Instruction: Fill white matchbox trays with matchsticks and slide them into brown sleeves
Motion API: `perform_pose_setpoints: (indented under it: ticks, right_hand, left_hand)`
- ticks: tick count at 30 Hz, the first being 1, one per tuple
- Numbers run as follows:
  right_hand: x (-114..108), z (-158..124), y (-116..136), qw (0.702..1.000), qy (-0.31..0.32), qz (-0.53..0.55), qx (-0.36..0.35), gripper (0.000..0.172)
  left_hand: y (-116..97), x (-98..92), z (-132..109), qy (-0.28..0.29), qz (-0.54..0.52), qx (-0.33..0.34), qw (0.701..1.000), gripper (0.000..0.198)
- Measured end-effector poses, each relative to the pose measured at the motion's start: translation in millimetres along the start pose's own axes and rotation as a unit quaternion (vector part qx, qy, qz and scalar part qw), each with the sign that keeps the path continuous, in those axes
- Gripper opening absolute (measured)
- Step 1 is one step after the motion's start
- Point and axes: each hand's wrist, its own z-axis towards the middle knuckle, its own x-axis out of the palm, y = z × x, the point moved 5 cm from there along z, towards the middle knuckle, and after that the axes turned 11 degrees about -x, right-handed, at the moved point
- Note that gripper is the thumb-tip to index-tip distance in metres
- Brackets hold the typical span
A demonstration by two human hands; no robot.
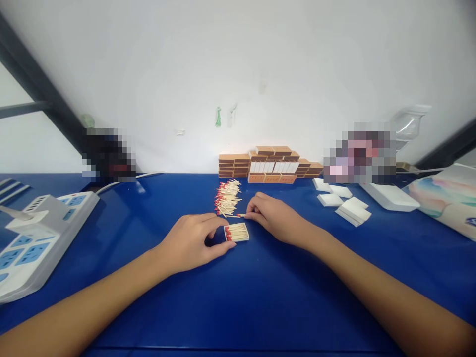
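Note:
A small white matchbox tray (pixel 238 237) holds a layer of matches with their red heads to the left. My left hand (pixel 195 243) grips the tray's left end between thumb and fingers. Just beyond it, my right hand (pixel 273 218) pinches a single match (pixel 242 215) close to the table, its red head pointing left. A loose heap of matches (pixel 228 198) lies past both hands, most red heads on the left side. The fingertips of my right hand are partly hidden behind its own knuckles.
Stacked matchboxes (pixel 273 177) stand against the wall at the back of the blue table (pixel 238 307). Several white tray pieces (pixel 353 211) lie at right, near a white device (pixel 390 197) and a patterned packet (pixel 446 198). A power strip (pixel 40 248) with a plug occupies the left.

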Motion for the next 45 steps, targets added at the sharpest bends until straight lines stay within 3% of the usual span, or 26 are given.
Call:
perform_pose_setpoints:
  ticks: [4,10,18,34,45]
  right_hand:
    - [-3,-1,-2,1.0,0.001,0.018,-0.006,0.015]
    - [-14,-5,12,0.998,-0.027,0.057,-0.019,0.014]
    - [5,-9,43,0.996,0.046,0.065,-0.051,0.011]
    - [1,-9,42,0.995,0.057,0.062,-0.057,0.016]
    - [-7,-9,46,0.993,-0.005,0.089,-0.077,0.018]
  left_hand:
    - [6,0.8,1,-0.02,0.017,-0.03,0.999,0.035]
    - [7,2.0,3,-0.005,0.024,-0.046,0.999,0.034]
    - [2,2.5,2,0.002,0.008,-0.009,1.0,0.032]
    - [2,1.6,1,-0.003,0.012,0.004,1.0,0.03]
    - [-2,0.0,-2,0.01,-0.024,0.029,0.999,0.027]
